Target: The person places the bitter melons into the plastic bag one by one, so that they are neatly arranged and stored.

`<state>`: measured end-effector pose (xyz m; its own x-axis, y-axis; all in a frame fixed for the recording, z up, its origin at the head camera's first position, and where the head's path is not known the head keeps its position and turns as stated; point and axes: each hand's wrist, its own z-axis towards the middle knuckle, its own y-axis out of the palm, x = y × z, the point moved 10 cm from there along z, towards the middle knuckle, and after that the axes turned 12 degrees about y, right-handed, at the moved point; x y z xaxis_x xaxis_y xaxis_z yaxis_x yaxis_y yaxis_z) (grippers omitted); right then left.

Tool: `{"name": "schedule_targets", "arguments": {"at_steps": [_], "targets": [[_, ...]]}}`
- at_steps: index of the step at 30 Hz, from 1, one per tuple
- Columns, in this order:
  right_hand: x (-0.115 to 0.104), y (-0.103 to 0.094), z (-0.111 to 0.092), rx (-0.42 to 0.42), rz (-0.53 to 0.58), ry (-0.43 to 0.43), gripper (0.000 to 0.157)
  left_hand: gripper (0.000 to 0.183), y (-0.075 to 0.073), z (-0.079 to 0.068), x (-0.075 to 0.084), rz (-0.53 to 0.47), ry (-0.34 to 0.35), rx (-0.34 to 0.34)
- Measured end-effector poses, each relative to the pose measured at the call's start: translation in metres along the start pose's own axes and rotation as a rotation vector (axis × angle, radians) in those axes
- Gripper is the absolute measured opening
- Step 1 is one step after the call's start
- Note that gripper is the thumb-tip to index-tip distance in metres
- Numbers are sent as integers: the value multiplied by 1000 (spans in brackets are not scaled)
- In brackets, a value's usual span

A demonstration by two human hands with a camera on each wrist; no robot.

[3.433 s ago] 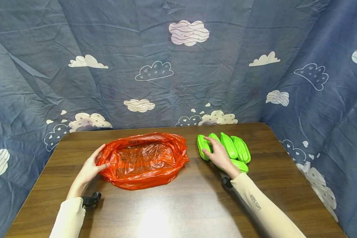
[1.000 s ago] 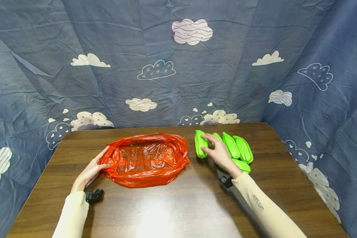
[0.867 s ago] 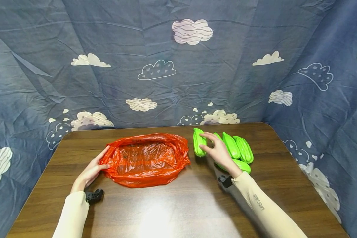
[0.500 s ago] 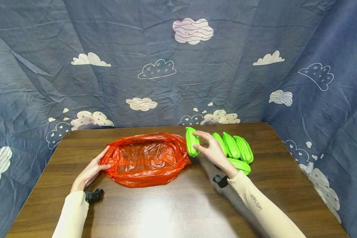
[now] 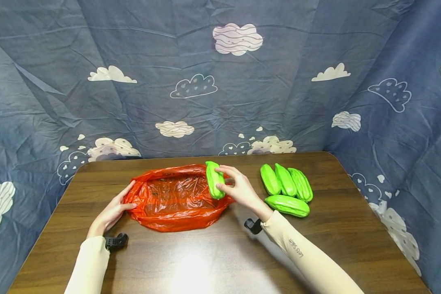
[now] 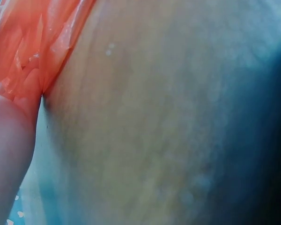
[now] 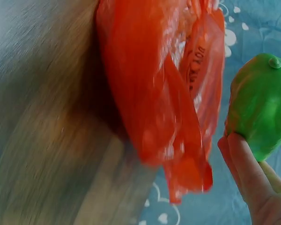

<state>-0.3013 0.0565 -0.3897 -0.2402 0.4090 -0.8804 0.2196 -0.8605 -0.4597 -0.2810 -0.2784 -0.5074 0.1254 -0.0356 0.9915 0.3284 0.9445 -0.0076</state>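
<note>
My right hand grips a ridged, elongated bright green fruit, perhaps a toy, thumb and fingers on its near side. The fruit is over the right end of a red plastic bag. In the right wrist view the green fruit shows a small nub at one end and is apart from the bag. My left hand holds the bag's left edge, thumb on the inner side and fingers outside. The bag lies with its mouth wide and crumpled. In the left wrist view, red plastic covers part of the fingers.
Several more green fruits lie at the right of the wooden table: three side by side, including the middle fruit, and one crosswise fruit in front. A blue cloud-patterned curtain hangs behind the table's back edge.
My right hand has picked up the leftmost green fruit and carried it left, from beside the other fruits to over the bag's right end. Over the last second the left hand stays at the bag's edge.
</note>
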Motion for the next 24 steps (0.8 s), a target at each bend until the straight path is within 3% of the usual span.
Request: {"name": "schedule_targets", "arguments": {"at_steps": [9,24], "targets": [[-9,38,9,-56,0,-34,43,85,1,0,2,-18,-1,3],[-12,95,14,-131,-59,-4,44,85,2,-1,1,18,14,-7]]}}
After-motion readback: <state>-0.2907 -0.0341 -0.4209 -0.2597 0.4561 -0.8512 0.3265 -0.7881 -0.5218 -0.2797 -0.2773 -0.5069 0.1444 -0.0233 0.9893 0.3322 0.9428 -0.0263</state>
